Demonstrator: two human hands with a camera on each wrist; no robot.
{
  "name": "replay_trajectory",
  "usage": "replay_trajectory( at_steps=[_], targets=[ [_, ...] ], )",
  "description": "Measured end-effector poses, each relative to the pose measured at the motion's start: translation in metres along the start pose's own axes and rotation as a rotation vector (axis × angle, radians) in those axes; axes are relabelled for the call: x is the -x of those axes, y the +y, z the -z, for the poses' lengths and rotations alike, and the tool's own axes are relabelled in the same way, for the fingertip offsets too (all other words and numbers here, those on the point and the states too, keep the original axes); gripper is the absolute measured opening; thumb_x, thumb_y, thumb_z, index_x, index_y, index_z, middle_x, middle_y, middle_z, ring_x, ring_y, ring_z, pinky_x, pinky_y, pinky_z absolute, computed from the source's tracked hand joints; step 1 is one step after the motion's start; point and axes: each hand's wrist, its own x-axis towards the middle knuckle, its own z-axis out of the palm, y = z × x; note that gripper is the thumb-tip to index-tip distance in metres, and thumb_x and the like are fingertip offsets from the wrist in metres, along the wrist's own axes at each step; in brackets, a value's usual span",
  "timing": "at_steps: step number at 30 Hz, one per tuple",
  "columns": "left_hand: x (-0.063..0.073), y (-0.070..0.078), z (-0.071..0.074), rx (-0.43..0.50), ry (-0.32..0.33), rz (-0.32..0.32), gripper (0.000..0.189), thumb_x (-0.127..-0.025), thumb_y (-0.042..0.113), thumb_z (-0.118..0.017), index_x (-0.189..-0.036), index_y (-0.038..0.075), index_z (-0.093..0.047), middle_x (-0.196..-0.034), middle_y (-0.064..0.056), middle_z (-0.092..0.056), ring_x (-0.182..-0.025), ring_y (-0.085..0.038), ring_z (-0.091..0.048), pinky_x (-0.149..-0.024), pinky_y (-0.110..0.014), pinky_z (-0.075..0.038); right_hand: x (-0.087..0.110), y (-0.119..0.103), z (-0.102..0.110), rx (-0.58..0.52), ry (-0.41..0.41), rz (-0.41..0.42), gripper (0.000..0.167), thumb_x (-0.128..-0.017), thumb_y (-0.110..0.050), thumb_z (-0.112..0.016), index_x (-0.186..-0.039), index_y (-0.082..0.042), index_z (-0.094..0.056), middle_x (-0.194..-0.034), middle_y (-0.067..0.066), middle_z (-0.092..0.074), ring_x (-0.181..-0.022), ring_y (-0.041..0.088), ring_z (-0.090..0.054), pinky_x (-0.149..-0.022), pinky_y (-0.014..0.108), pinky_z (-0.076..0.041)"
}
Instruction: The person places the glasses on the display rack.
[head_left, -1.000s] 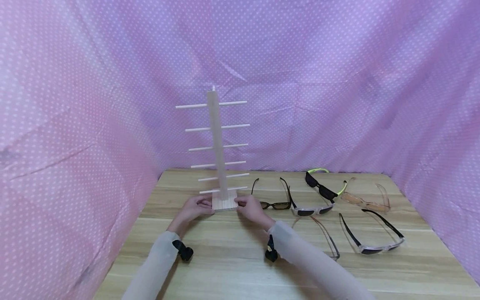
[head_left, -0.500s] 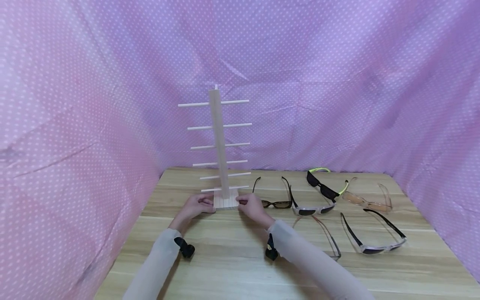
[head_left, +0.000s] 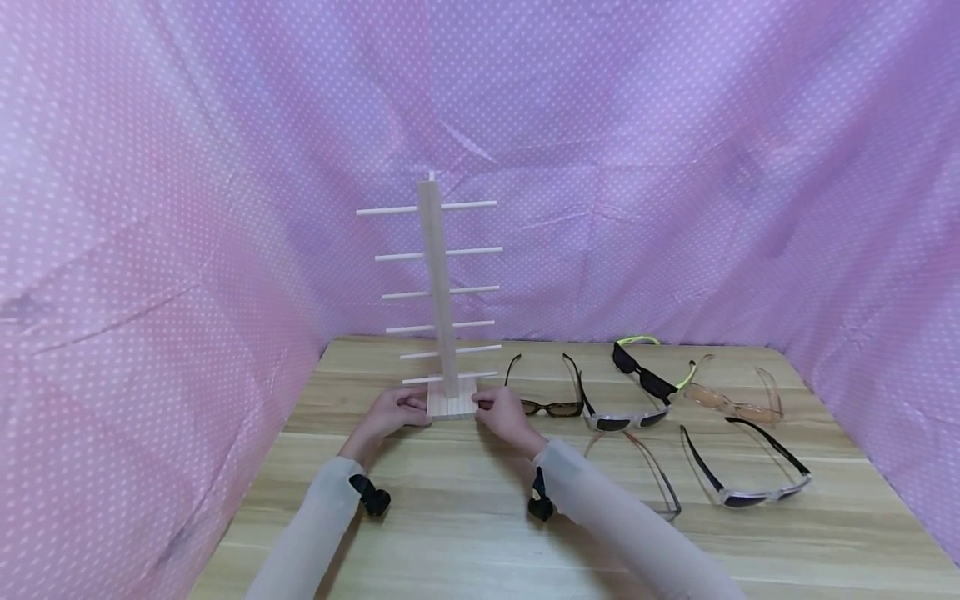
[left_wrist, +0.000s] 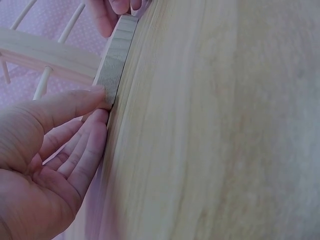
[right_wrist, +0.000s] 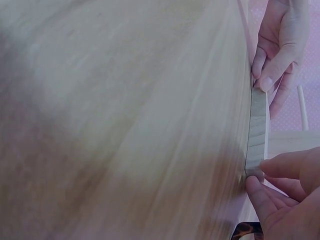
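Dotted cloth point(head_left: 675, 167) backs the table point(head_left: 442, 517), where both hands point(head_left: 392, 414) point(head_left: 506, 415) pinch a pegged rack's point(head_left: 437, 273) wooden base point(head_left: 451, 406).

The head view looked forward and down over the counter point(head_left: 450, 525); close wrist views, from either side, shared the base point(left_wrist: 118, 55).

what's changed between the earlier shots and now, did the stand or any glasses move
Nothing visibly moved: the head view shifted very slightly, but the wooden stand keeps its place on the table. Nothing was newly taken hold of or let go. The left-hand grip and right-hand grip stay at either side of its base, and the glasses lie as before.
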Motion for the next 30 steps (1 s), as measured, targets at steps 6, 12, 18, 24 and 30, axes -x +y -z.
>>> replay_trajectory(
  at_steps=[6,12,18,24,30],
  targets=[
    [0.0,0.005,-0.004,-0.059,0.024,0.008,0.061,-0.078,-0.005,-0.08,-0.134,-0.011,-0.058,-0.104,-0.024,-0.072,-0.083,-0.009,-0.066,-0.073,-0.018,-0.056,0.0,-0.001,0.003,0.005,-0.01,0.004,0.024,-0.081,0.012,-0.065,-0.103,0.01,-0.075,-0.094,0.026,-0.075,-0.074,0.012,-0.059,-0.062,0.013,-0.044],
    [0.006,0.02,-0.004,-0.193,0.047,0.014,0.052,-0.076,-0.003,-0.082,-0.124,-0.011,-0.064,-0.104,-0.023,-0.072,-0.09,-0.018,-0.068,-0.077,-0.022,-0.057,0.001,-0.005,0.009,0.003,-0.03,-0.043,0.027,-0.085,0.006,-0.067,-0.111,0.008,-0.074,-0.105,0.023,-0.076,-0.089,0.022,-0.074,-0.075,0.022,-0.06],
    [0.012,0.034,-0.004,-0.354,0.007,-0.005,0.033,-0.077,0.0,-0.082,-0.108,-0.009,-0.071,-0.093,-0.016,-0.075,-0.082,-0.014,-0.067,-0.073,-0.023,-0.056,0.002,-0.01,0.02,-0.043,-0.084,-0.12,0.032,-0.091,0.0,-0.067,-0.123,0.005,-0.07,-0.12,0.02,-0.073,-0.106,0.032,-0.073,-0.088,0.035,-0.062],
    [0.017,0.053,-0.013,-0.426,-0.024,-0.044,0.023,-0.082,0.004,-0.077,-0.104,-0.004,-0.074,-0.091,-0.01,-0.075,-0.081,-0.013,-0.067,-0.073,-0.026,-0.057,0.002,-0.019,0.039,-0.057,-0.102,-0.167,0.033,-0.095,-0.006,-0.069,-0.126,0.003,-0.069,-0.123,0.021,-0.072,-0.107,0.032,-0.071,-0.091,0.037,-0.061],
    [0.014,0.068,-0.036,-0.35,-0.054,-0.162,0.027,-0.085,0.0,-0.073,-0.11,-0.011,-0.07,-0.092,-0.017,-0.075,-0.08,-0.012,-0.067,-0.072,-0.023,-0.057,0.0,-0.022,0.067,-0.009,-0.125,-0.126,0.03,-0.096,-0.007,-0.067,-0.125,-0.001,-0.071,-0.125,0.019,-0.071,-0.112,0.03,-0.07,-0.095,0.037,-0.059]
  ],
)
